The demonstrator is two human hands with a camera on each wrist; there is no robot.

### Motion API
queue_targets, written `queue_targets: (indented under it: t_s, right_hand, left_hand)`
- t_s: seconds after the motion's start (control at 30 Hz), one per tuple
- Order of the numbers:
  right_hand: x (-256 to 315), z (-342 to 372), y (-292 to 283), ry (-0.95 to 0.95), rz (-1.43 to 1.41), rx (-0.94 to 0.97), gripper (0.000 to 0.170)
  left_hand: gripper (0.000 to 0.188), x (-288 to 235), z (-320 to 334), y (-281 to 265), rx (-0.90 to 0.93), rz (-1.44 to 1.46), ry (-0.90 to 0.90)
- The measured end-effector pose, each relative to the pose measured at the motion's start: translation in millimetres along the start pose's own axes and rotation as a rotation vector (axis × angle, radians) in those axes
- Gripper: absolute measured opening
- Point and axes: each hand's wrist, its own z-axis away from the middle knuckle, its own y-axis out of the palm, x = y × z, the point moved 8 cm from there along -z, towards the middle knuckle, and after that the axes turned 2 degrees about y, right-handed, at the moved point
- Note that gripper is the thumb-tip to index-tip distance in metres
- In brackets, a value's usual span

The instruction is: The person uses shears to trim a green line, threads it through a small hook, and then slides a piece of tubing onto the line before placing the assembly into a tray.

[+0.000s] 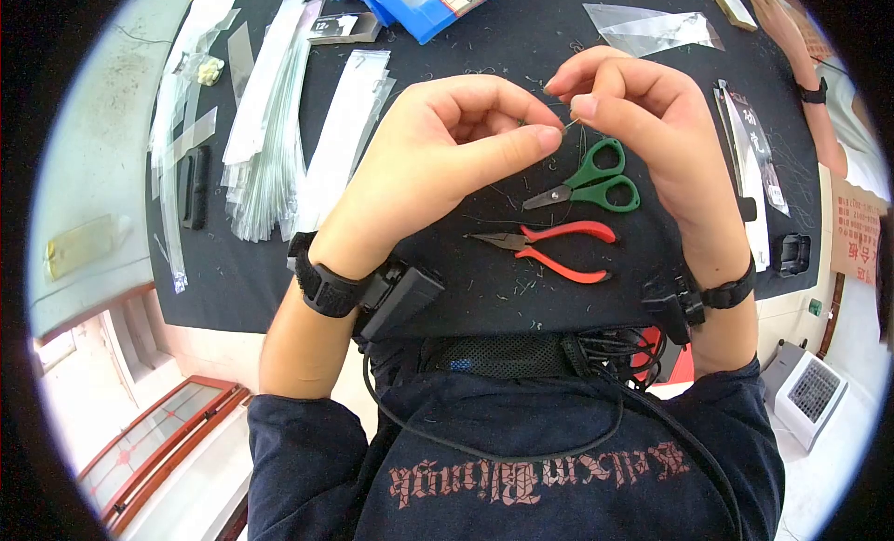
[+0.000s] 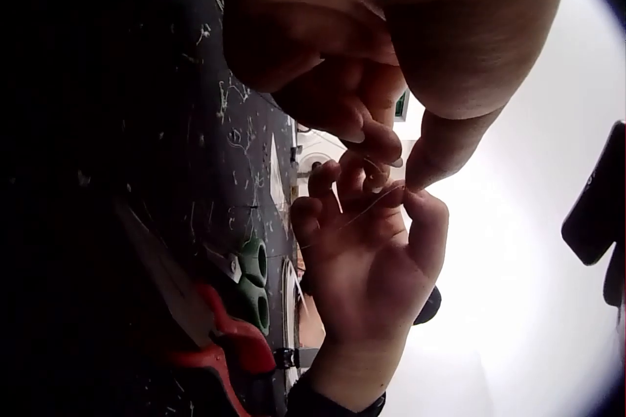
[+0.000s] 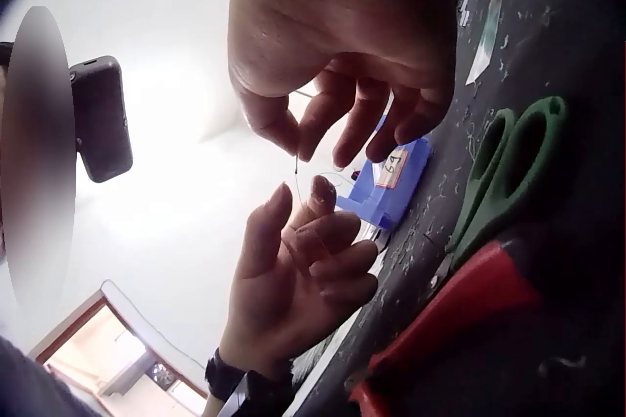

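Note:
Both hands meet above the black table, with a thin, pale line (image 2: pixel 370 206) between their fingertips. My left hand (image 1: pixel 438 145) has its fingers curled at the line, thumb and index tips close together in the head view. Thumb and index finger of my right hand (image 1: pixel 656 108) pinch the line; a tiny dark piece (image 3: pixel 296 165) shows just below those fingertips in the right wrist view. That piece is too small to name. Below the hands lie green-handled scissors (image 1: pixel 603 189), slightly spread, and nearer my body red-handled pliers (image 1: pixel 570 250) with their handles apart.
Long clear plastic sleeves (image 1: pixel 270 136) lie in bundles at left. A blue tray (image 1: pixel 419 8) marked 69 stands at the back. More packets (image 1: pixel 752 155) and a small black box (image 1: pixel 792 254) are at right. Another person's arm (image 1: pixel 787 38) reaches in at upper right. Line scraps litter the cloth.

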Motion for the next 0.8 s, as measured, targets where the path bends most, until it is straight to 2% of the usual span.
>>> queue_targets:
  t_s: [0.3, 0.37, 0.5, 0.57, 0.8]
  right_hand:
    - [2, 0, 9, 0.024, -0.064, 0.027, 0.015]
    - [19, 0, 5, -0.126, 0.117, 0.019, 0.007]
    - [33, 3, 5, -0.238, 0.23, 0.057, 0.01]
    - [35, 3, 12, -0.307, 0.39, 0.15, 0.009]
    - [31, 2, 13, -0.32, 0.328, 0.161, 0.009]
  left_hand:
    - [0.014, -2, 1, 0, -0.014, 0.014, 0.028]
    - [0.016, -3, 1, -2, -0.024, 0.017, 0.013]
    - [0.017, -3, 2, -2, -0.022, 0.05, 0.015]
    - [0.016, -1, 2, -1, 0.003, 0.082, 0.002]
    - [0.015, 0, 3, 0, 0.009, 0.111, 0.002]
